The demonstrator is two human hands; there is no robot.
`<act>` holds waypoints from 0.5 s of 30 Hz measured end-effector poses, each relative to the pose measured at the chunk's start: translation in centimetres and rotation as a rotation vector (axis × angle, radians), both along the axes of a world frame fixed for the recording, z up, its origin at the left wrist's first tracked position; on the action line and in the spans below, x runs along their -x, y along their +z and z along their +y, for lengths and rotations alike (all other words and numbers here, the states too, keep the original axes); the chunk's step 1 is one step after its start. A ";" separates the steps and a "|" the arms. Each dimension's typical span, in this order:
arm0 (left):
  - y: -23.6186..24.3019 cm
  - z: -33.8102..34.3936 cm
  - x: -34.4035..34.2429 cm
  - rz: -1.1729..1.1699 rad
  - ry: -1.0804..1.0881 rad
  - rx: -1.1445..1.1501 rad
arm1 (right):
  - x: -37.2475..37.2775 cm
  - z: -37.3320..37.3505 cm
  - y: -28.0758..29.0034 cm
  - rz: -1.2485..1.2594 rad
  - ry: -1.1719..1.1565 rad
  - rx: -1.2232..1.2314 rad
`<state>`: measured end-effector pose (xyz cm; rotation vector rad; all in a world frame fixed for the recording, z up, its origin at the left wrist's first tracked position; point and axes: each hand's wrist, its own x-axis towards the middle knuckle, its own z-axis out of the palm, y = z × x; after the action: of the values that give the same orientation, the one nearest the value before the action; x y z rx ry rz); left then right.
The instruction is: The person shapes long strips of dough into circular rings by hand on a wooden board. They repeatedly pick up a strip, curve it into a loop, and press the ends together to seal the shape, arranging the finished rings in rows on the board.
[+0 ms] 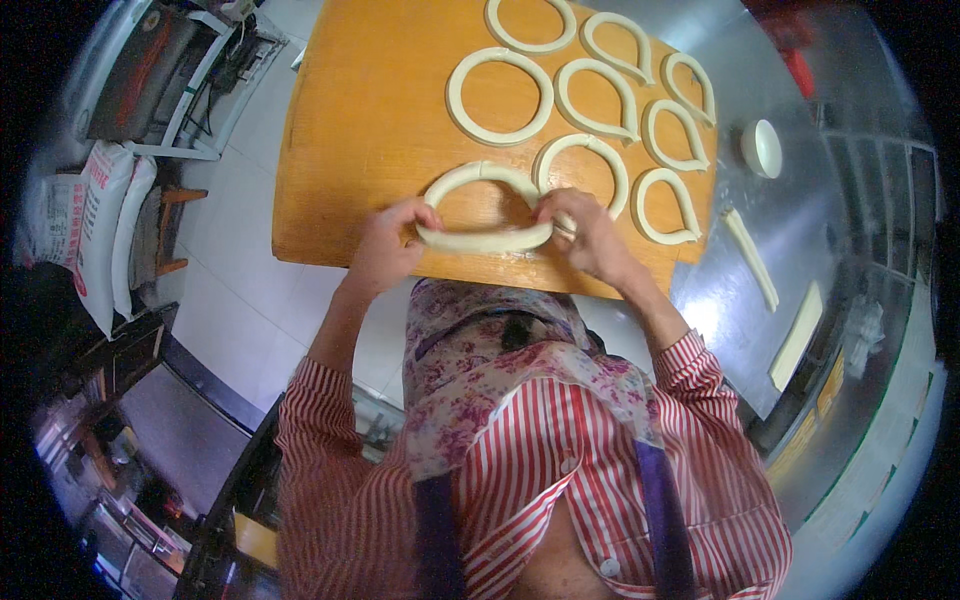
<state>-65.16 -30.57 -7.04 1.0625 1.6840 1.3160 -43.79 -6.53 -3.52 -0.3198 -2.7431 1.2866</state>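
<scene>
Between my hands is a pale dough ring (pixel 487 242), its near side lifted a little off the wooden board (pixel 340 170) and slightly blurred. My left hand (pixel 388 240) pinches its left end with thumb and fingers. At the right end, the fingers of my right hand (pixel 588 234) close round the dough. Just beyond that hand, another dough ring (pixel 606 160) lies on the board, partly covered by it. Farther off sit more rings, among them a round one (pixel 453 96) and a teardrop-shaped one (pixel 562 88).
A steel counter (pixel 740 320) runs along the right, bearing a white bowl (pixel 766 150), a thin dough strip (pixel 750 258) and a wider dough piece (pixel 797 336). White sacks (pixel 103 225) stand at the left by a metal-framed rack (pixel 190 100).
</scene>
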 end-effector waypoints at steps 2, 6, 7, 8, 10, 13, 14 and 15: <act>-3.8 -1.1 0.0 0.266 0.075 0.058 | -1.2 -0.8 -2.8 -0.016 -0.066 -0.030; -4.5 2.6 -0.5 0.546 0.270 0.046 | 0.3 -1.7 -3.4 -0.061 -0.231 -0.233; -4.3 3.9 -0.8 0.588 0.225 0.062 | 1.4 -2.1 -3.5 -0.020 -0.257 -0.304; -4.2 5.3 -1.1 0.630 0.176 0.073 | 2.4 -2.1 -4.3 0.011 -0.247 -0.375; -4.3 7.6 -1.6 0.679 0.073 0.095 | 4.3 -2.5 -4.8 -0.022 -0.258 -0.437; -5.4 9.1 -1.3 0.702 -0.064 0.111 | 5.8 -2.3 -6.3 -0.116 -0.241 -0.457; -5.8 9.4 -1.2 0.709 -0.090 0.108 | 6.0 -2.1 -6.7 -0.127 -0.218 -0.433; -6.2 9.5 -1.1 0.716 -0.117 0.105 | 6.1 -2.0 -6.9 -0.137 -0.197 -0.409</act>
<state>-64.06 -21.10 -13.20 1.6644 2.1194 0.7946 -49.89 -8.54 -10.37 -0.6362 -2.9061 0.6589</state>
